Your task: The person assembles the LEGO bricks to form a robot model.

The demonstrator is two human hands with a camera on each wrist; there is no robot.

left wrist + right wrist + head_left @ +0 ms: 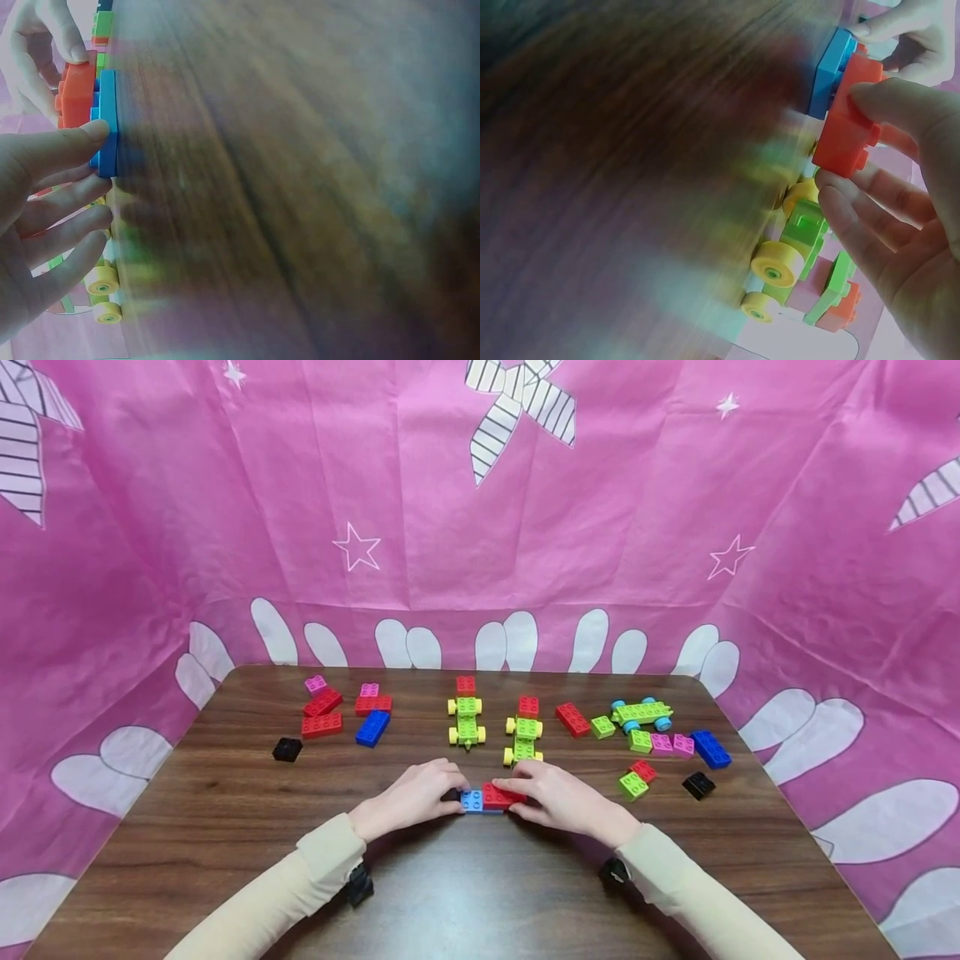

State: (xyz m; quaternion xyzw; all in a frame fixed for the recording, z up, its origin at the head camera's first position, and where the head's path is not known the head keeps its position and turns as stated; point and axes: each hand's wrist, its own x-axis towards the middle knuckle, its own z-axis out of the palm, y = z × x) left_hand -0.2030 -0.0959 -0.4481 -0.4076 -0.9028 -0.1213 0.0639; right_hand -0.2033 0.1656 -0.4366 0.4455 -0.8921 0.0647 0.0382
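On the table in front of the person, a light-blue flat brick lies with a red brick over its right part. My left hand pinches the left end of the blue brick, its thumb on the near side. The red brick is held by my right hand, thumb near and fingers behind. In the right wrist view, one end of the red brick sticks out past the blue brick. Studs still show on the blue brick's left part.
Beyond the hands stand two lime wheeled bases with yellow wheels and red bricks. A blue-wheeled lime base sits to the right among several loose bricks. Red, pink, dark-blue and black bricks lie at the left. Pink cloth hangs behind.
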